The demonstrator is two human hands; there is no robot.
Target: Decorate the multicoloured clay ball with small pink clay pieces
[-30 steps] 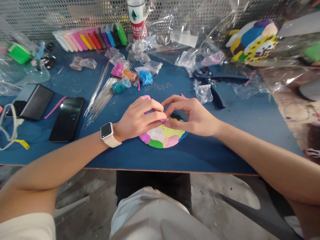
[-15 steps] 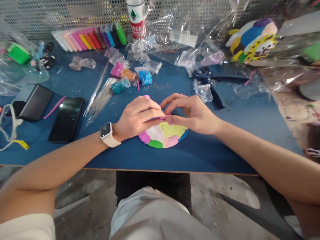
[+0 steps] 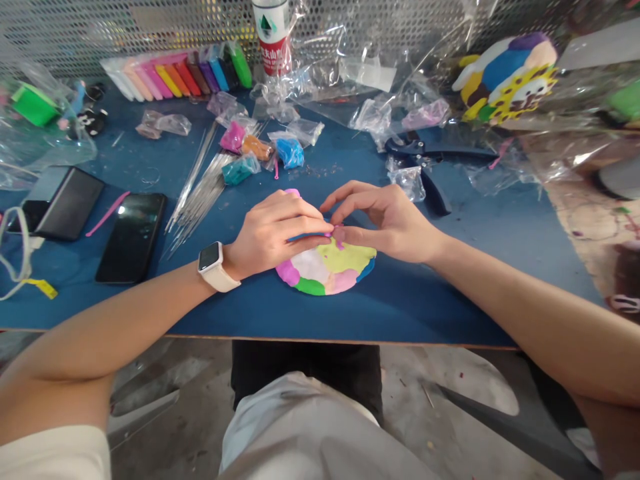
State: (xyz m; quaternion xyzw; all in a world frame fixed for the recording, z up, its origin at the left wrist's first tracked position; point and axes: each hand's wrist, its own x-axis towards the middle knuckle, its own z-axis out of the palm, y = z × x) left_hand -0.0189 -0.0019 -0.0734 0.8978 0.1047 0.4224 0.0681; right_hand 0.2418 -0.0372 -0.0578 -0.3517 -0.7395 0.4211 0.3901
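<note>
A round, flat piece of modelling clay [image 3: 353,259] lies on the blue table in patches of yellow, white, green, pink, magenta and blue. My left hand [image 3: 280,230] rests over its upper left part, fingers stretched together toward the right. From the other side my right hand [image 3: 377,220] has its thumb and fingertips closed on a small bit of magenta clay [image 3: 330,233] above the yellow patch. The fingertips of both hands meet there, and the far side of the disc is partly hidden beneath them.
Thin metal wires [image 3: 200,193], a phone [image 3: 131,237] and a black box [image 3: 65,202] lie to the left. Behind are bagged clay lumps [image 3: 290,153], a row of coloured clay packs [image 3: 175,77] and a bottle [image 3: 273,40]. Dark pliers [image 3: 433,157] and a colourful clay figure [image 3: 510,77] are on the right.
My right thumb has shifted slightly, and more magenta shows on the yellow patch beneath it. My left hand stays nearly in place.
</note>
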